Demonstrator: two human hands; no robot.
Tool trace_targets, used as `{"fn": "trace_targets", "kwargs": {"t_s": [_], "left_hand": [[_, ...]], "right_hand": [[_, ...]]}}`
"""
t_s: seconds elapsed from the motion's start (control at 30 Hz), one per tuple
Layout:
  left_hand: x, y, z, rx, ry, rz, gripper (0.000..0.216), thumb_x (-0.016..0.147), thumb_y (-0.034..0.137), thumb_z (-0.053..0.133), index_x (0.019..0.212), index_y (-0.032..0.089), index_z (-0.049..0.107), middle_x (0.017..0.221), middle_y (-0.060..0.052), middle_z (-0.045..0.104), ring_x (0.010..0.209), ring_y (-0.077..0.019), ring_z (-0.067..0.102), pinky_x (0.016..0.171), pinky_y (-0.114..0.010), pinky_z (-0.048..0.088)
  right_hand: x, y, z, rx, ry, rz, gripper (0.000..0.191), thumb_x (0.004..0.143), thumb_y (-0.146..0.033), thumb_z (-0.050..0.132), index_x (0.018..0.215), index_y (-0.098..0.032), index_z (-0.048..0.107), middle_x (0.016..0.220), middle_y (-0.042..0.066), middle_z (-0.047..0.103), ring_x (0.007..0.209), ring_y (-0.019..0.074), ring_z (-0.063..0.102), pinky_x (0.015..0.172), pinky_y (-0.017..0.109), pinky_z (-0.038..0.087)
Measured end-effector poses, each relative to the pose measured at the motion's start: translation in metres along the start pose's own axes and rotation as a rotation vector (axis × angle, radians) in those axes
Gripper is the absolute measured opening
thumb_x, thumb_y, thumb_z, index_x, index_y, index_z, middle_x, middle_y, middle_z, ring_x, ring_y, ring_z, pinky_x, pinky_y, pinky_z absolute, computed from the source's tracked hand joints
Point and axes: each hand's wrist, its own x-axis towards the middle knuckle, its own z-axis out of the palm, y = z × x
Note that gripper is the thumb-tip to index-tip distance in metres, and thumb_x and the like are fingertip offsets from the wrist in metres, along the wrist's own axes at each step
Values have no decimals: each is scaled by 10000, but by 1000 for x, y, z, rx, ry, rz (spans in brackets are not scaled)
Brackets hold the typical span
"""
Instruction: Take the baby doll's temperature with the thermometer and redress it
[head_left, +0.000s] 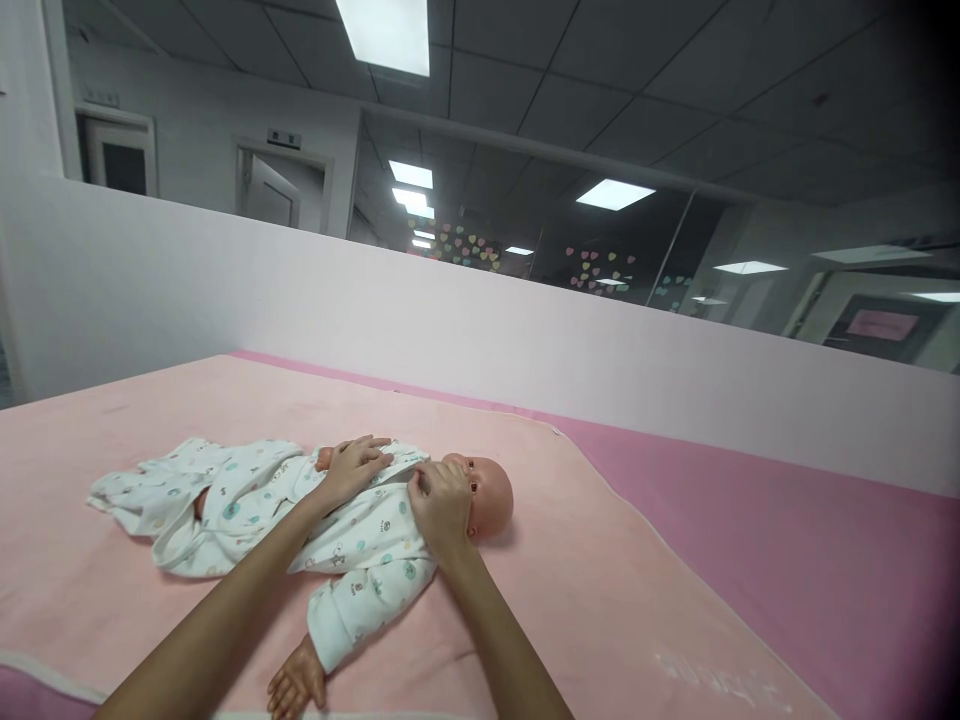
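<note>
A baby doll [489, 492] lies on its back on a light pink blanket [570, 600], head to the right. It wears a white printed romper [247, 495]. My left hand [352, 466] rests flat on the doll's chest, fingers stretched out over the cloth. At the collar just below the doll's chin, my right hand [441, 508] is closed in a pinch on the romper's fabric. The doll's near arm, in its sleeve, reaches toward me with its bare hand [296, 685] showing.
The blanket lies on a darker pink surface [825, 560] that extends to the right. A low pale partition wall [480, 330] runs along the far side. Beyond it are office glass walls with heart stickers and doors.
</note>
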Motion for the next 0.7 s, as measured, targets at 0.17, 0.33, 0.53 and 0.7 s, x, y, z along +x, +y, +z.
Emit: {"fn": "trace_targets", "kwargs": {"t_s": [0.17,0.33,0.53,0.7], "left_hand": [[-7,10,-2,92,8,29,318,727,529,517,632,259,656,1239,34,524,1220,-274,349,1037,-473,173],[-11,9,2,184,57,94,235,734,489,543,723,286,660,1231,42,528,1221,-277,342,1005,-476,201],[-18,16,1,210,85,177,265,826,472,434,941,304,604,1135,33,589,1243,-276,308,1004,-513,130],[-25,24,2,205,157,244,279,883,436,360,966,299,589,1036,26,633,1115,-216,453,1013,-511,55]], "right_hand": [[6,3,-16,165,310,113,131,761,-163,452,719,-174,576,663,16,582,670,138,508,662,253,384],[11,6,-30,258,512,386,92,739,-198,495,749,-163,580,707,16,591,639,124,521,577,220,394],[8,10,-25,372,530,619,132,748,-263,511,789,-172,597,775,19,616,698,135,549,647,234,422],[6,14,-21,397,567,650,175,779,-298,493,813,-168,606,821,35,629,748,148,563,676,253,429]]}}
